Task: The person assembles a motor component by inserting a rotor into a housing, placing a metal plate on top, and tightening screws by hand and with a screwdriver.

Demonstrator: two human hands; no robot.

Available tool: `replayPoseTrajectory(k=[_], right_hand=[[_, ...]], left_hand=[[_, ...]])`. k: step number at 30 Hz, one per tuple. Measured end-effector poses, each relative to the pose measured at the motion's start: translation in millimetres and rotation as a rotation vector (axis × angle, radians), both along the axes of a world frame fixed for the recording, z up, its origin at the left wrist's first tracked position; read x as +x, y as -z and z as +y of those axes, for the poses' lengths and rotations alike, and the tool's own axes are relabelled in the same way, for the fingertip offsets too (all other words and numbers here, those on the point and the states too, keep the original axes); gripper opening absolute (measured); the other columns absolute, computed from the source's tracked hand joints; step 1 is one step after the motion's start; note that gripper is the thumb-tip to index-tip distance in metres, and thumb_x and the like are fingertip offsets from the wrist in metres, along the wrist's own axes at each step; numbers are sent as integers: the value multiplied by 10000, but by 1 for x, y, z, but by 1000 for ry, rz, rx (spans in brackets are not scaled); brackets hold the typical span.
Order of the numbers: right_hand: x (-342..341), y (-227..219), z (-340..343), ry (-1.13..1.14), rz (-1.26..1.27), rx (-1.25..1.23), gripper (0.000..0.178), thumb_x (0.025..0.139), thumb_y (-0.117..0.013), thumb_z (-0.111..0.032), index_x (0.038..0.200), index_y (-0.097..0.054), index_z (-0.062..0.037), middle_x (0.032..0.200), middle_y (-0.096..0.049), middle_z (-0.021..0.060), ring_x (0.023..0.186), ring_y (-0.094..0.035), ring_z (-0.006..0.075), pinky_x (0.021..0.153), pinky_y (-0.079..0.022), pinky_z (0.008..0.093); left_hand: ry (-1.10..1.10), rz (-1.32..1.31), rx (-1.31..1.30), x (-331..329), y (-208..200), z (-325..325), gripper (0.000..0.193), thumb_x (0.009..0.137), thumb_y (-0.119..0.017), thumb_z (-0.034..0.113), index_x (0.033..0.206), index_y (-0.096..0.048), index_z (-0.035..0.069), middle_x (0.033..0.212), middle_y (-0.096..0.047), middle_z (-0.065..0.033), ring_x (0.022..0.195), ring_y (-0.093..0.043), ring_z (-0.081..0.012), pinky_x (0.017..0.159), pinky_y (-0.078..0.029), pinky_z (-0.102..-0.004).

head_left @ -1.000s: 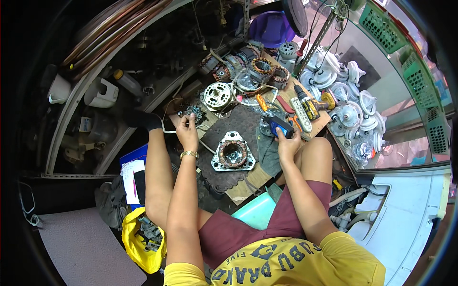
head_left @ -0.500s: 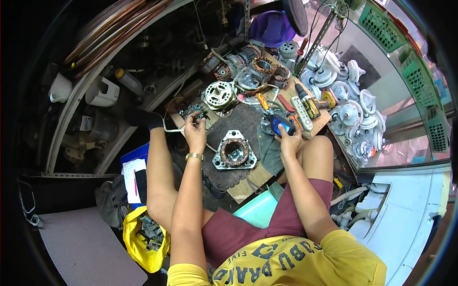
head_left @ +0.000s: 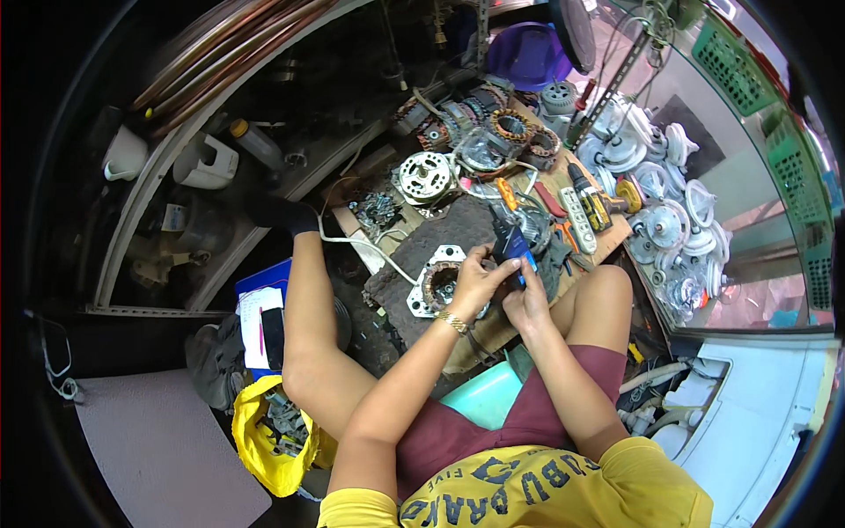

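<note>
A dark phone (head_left: 513, 240) with a lit blue screen is tilted above the work board, right of its middle. My right hand (head_left: 526, 306) is closed around its lower end. My left hand (head_left: 473, 286), a gold watch at the wrist, has its thumb and fingers closed at the phone's left edge. Below and left of the phone, a motor stator (head_left: 437, 283) with copper windings in a three-cornered metal bracket lies on a dark mat (head_left: 396, 251). My left hand covers part of the stator's right side.
A round motor cover (head_left: 426, 178), small metal parts (head_left: 377, 209), a white power strip (head_left: 573, 208) and a yellow-black drill (head_left: 591, 199) lie around the mat. White pulley-like parts (head_left: 662, 225) are heaped at right. A yellow bag (head_left: 257, 466) stands at lower left.
My left hand has left the small metal parts and moved right and nearer to me, onto the phone. The phone is tilted more steeply. The whole view has shifted slightly.
</note>
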State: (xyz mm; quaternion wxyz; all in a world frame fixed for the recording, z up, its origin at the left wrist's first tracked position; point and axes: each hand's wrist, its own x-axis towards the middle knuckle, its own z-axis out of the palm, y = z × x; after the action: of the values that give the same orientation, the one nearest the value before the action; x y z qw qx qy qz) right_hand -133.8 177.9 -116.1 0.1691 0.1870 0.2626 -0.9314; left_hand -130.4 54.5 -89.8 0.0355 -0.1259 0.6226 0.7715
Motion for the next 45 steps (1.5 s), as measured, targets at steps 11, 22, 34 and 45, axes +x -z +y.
replayPoseTrajectory(k=[11,22,34,45], right_hand=[[-70,56,50,86,-356,514,977,789,-749,-605,1487,-287,-101,1530,-271,177,1349,-336,433,1038,-371,609],[-122,57,19,43,-378,563,681,848,-705,-357,1385,-326,-178,1443,-404,132,1265,-485,380,936,-421,713],[-80,34,44,19,-300,608,317,908,-651,-211,1123,-428,-147,1300,-526,142,1183,-568,367,835,-526,689],[-21,9,76,-219,-486,-13,393,929,-580,-151,1289,-435,-91,1240,-578,147,1142,-599,406,882,-580,564]], left_hand=[[-470,178,-976,-117,5,-199,400,663,-816,136,1016,-682,3,976,-708,-178,891,-698,-289,826,-541,-376],[-276,-132,-1225,-197,118,-301,640,695,-834,285,1207,-634,-44,1152,-656,-292,1097,-640,-409,950,-514,-419],[-496,-108,-1155,-129,90,-229,851,664,-811,194,1366,-404,-61,1317,-454,-308,1202,-501,-456,1034,-431,-457],[-331,116,-539,25,42,50,949,768,-860,194,1471,-267,-40,1397,-451,-167,1170,-557,-229,1001,-474,-336]])
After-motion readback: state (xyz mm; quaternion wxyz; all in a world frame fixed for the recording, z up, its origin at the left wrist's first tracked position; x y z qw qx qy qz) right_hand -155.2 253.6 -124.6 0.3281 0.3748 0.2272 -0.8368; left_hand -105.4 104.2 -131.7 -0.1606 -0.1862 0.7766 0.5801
